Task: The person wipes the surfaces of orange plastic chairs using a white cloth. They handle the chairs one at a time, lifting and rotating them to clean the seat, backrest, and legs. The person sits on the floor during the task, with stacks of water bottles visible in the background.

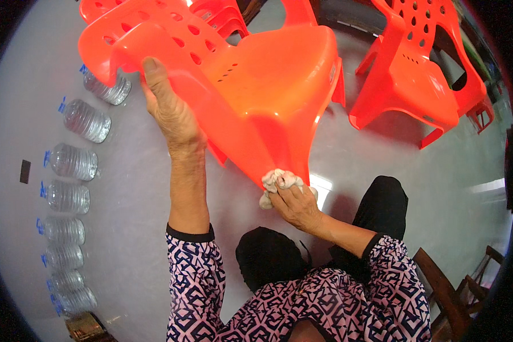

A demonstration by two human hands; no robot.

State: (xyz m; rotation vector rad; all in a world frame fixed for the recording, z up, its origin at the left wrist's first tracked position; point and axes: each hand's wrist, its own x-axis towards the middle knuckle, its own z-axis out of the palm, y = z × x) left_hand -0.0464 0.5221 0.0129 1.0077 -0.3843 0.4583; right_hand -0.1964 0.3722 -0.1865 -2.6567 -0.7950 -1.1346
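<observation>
An orange plastic armchair (279, 74) stands tilted in front of me, with round and drop-shaped holes in its back. My left hand (174, 117) grips the chair's side near the armrest, thumb on top and the other fingers hidden behind the plastic. At the lower end of the chair's near leg, my right hand (296, 208) presses a crumpled whitish cloth (279, 179) against the orange surface. The fingers of that hand are bent around the cloth.
Several clear water bottles (74, 162) with blue handles line the left wall. Another orange chair (416, 85) stands at the right, and more orange chairs (219, 14) are behind. Dark wooden furniture (444, 285) is at the lower right. The floor (131, 216) is grey and shiny.
</observation>
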